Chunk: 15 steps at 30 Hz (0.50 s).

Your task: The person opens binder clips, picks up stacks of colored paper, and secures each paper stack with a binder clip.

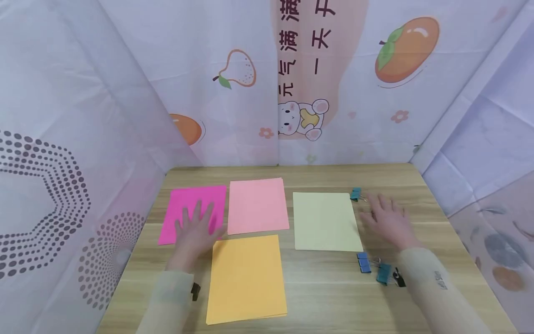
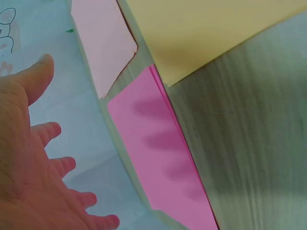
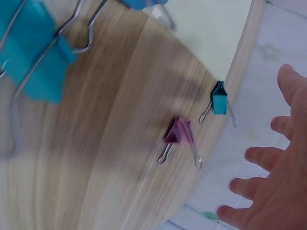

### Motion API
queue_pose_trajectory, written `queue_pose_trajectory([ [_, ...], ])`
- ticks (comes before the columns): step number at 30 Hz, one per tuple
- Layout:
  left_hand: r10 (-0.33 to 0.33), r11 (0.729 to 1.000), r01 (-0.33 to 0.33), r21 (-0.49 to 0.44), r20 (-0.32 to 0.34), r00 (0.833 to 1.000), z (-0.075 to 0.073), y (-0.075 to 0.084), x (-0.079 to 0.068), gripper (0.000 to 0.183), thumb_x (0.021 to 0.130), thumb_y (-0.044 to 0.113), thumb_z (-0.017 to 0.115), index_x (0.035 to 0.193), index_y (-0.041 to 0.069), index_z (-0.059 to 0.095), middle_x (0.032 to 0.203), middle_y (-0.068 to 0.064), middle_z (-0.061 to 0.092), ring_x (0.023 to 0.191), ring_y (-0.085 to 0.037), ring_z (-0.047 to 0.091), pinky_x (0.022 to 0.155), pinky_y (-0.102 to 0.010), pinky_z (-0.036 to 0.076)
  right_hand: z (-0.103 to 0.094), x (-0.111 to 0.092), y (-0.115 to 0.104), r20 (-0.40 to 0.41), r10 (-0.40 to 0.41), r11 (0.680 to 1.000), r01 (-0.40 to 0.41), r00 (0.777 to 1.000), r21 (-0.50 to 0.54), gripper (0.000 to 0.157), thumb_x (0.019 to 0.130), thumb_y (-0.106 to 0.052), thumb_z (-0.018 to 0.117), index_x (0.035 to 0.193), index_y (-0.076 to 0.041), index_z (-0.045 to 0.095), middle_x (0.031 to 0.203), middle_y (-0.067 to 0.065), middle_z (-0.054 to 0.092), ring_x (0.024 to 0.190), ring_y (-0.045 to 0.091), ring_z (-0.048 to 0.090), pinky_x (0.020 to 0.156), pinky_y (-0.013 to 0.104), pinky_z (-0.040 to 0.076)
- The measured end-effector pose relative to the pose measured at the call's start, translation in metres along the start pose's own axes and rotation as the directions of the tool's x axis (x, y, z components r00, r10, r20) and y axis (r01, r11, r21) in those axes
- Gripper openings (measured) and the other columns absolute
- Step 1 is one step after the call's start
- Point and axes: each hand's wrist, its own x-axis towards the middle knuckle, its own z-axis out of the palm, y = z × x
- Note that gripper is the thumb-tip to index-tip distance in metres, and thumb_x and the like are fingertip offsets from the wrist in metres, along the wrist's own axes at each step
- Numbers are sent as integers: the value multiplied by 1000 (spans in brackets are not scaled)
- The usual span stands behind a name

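Note:
My left hand (image 1: 197,235), fingers spread, hovers over a stack of magenta paper (image 1: 177,208); its finger shadows fall on the sheets in the left wrist view. Nothing is in its grasp. On the right, my right hand (image 1: 389,222) hangs over the wood with fingers apart, holding nothing. Near its fingertips lies a teal binder clip (image 1: 355,194). A pink binder clip (image 3: 180,130) shows below that hand in the right wrist view, hidden by the hand in the head view. Pale green paper (image 1: 327,221) lies just left of the right hand.
Light pink paper (image 1: 257,206) and a yellow-orange stack (image 1: 247,280) lie mid-table. Blue (image 1: 364,262), teal (image 1: 384,273) and black (image 1: 399,278) binder clips lie by the right forearm. Printed curtains (image 1: 250,106) enclose the wooden table (image 1: 325,297) at the back and sides.

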Motion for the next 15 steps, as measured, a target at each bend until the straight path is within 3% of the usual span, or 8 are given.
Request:
queue_pose_trajectory([
  [4, 28, 1000, -27, -10, 5, 1000, 2, -1, -10, 87, 98, 62, 53, 165, 18, 19, 169, -23, 5, 146, -66, 1, 108, -83, 7, -3, -7, 8, 26, -5, 1000, 5, 1000, -6, 79, 104, -65, 35, 165, -21, 11, 159, 39, 20, 137, 73, 15, 103, 85, 13],
  [11, 74, 997, -74, -29, -2, 997, 9, -1, -20, 84, 97, 54, 61, 163, 17, 25, 169, -22, 12, 145, -65, 10, 109, -81, 15, -7, -16, 20, 84, 6, 1000, -8, 996, 24, 84, 105, -59, 42, 158, 4, 25, 151, 45, 26, 133, 70, 28, 103, 80, 28],
  [15, 113, 993, -113, -23, 3, 994, 15, 0, -23, 85, 96, 57, 62, 163, 16, 28, 168, -22, 17, 145, -65, 14, 109, -79, 21, -8, -20, 26, 133, -6, 998, -4, 991, 70, 81, 106, -51, 48, 156, 8, 25, 149, 46, 29, 130, 69, 34, 101, 78, 33],
])
